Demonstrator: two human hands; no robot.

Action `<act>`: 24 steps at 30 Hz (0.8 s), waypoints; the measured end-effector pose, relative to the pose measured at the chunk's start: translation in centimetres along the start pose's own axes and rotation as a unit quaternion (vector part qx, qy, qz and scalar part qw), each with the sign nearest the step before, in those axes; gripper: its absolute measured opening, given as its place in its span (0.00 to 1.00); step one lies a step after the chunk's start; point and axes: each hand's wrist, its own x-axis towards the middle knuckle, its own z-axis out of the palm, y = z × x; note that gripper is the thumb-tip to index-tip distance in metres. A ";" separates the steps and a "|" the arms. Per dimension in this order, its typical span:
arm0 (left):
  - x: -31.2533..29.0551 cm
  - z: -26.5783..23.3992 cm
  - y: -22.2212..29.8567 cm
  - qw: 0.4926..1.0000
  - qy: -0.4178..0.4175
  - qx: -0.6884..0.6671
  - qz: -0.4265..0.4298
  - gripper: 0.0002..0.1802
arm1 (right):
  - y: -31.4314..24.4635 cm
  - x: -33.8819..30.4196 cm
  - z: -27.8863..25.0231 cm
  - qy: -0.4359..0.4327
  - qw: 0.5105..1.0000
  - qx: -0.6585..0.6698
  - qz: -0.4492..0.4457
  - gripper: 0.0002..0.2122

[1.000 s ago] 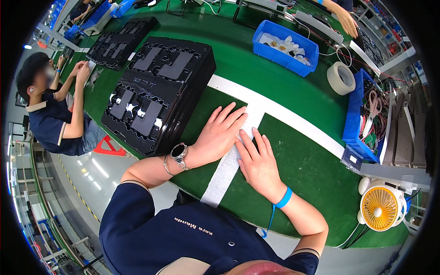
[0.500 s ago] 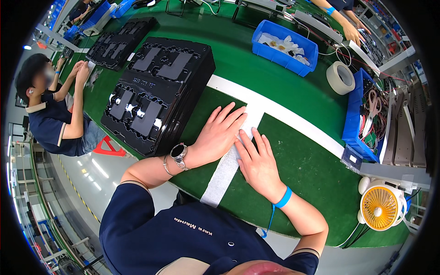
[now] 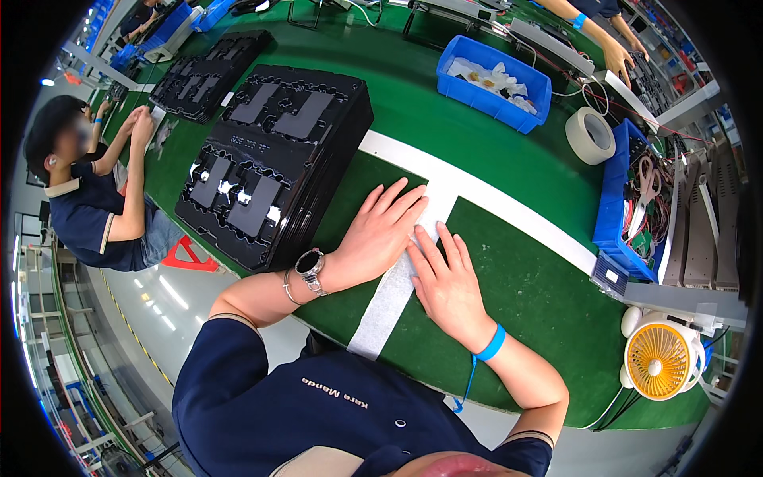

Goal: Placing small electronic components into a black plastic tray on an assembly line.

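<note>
Nothing has shifted over the last second: our left hand (image 3: 380,237) and right hand (image 3: 447,280) stay flat and released, grasping nothing, on the white stripe (image 3: 397,278) of the green counter (image 3: 517,270). The stack of black trays (image 3: 270,159) sits untouched just left of them.

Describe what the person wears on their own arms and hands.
Both hands are bare. The left hand has a metal-banded wristwatch and a thin bracelet. The right hand has a blue wrist strap with a trailing blue cord. Short navy sleeves.
</note>
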 end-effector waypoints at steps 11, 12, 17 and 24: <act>0.0 0.0 0.1 1.000 0.014 -0.004 -0.001 0.33 | 0.0 -0.2 0.0 0.008 1.000 -0.005 -0.005 0.29; 0.1 0.1 0.1 1.000 0.015 -0.008 0.000 0.33 | 0.0 -0.2 0.1 0.012 1.000 -0.004 -0.010 0.29; 0.2 0.8 -0.3 1.000 0.019 -0.019 -0.006 0.30 | 0.0 -0.2 0.0 0.026 0.999 0.001 -0.025 0.29; 0.6 1.7 -0.9 0.992 0.069 -0.101 -0.017 0.31 | 0.1 -0.6 0.1 0.055 0.998 -0.020 -0.036 0.27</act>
